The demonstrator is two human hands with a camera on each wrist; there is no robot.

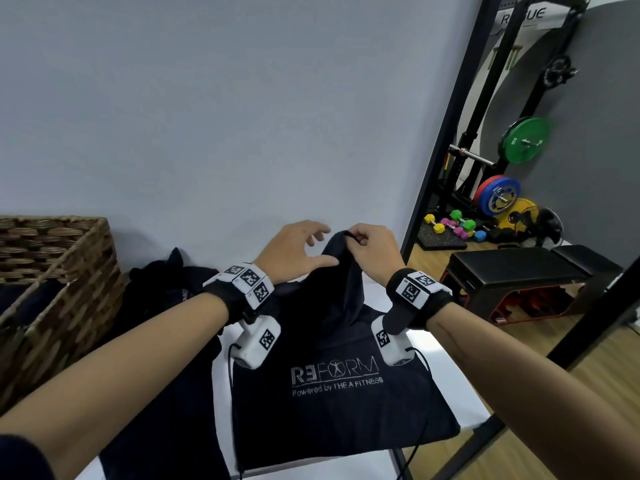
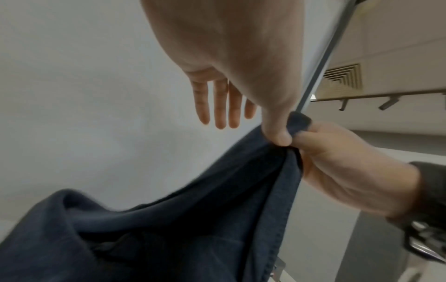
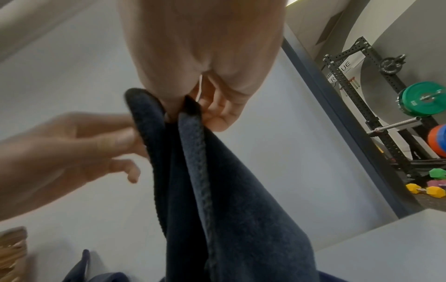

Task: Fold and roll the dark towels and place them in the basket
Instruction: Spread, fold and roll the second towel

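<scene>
A dark navy towel (image 1: pixel 311 427) with a white logo lies on the white table (image 1: pixel 429 344). Its far corner is lifted into a peak. My right hand (image 1: pixel 356 239) pinches that corner between thumb and fingers, as the right wrist view shows on the towel (image 3: pixel 229 200). My left hand (image 1: pixel 311 247) hovers just left of the peak with its fingers spread. Its thumb (image 2: pixel 277 137) touches the towel (image 2: pixel 193 219) beside my right hand (image 2: pixel 337 162). The wicker basket (image 1: pixel 69 271) stands at the far left with dark cloth inside.
More dark towels (image 1: pixel 166 282) lie heaped between the basket and the logo towel, against the white wall. A black-framed opening (image 1: pixel 446 133) is at the right, with a black bench (image 1: pixel 519 271), a weight rack and coloured dumbbells beyond. The table's edge runs close on the right.
</scene>
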